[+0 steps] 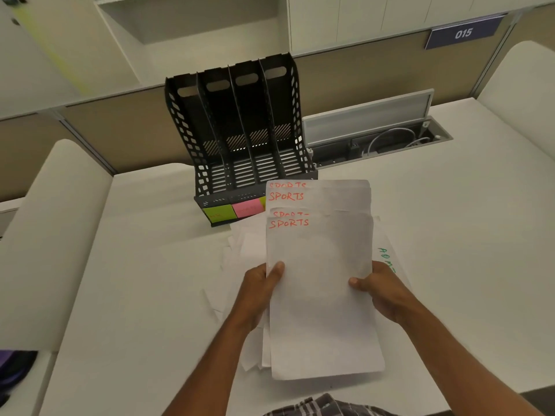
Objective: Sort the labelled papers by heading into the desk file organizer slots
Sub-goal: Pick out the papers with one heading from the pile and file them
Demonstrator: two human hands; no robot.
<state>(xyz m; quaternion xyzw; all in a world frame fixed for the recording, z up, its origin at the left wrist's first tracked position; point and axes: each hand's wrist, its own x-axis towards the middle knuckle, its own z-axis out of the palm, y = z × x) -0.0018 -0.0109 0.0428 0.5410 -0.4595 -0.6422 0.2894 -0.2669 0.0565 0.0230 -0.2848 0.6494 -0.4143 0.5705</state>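
I hold a stack of white papers (321, 265) headed SPORTS in red, several sheets fanned so the headings show one above another. My left hand (258, 292) grips the stack's left edge and my right hand (381, 292) grips its right edge. Behind the stack stands the black mesh file organizer (240, 130) with its upright slots showing no papers. On its front edge are a green sticky label (219, 213) and a pink sticky label (247, 208); further labels are hidden by the papers. More loose papers (243, 250) lie on the desk under the stack, one with green writing (387, 259).
The white desk (144, 280) has raised rounded side panels left and right. An open cable tray (381, 142) with wires sits behind the organizer's right side. A sign reading 015 (464, 33) hangs on the back partition. A dark bag (15, 370) shows at the lower left.
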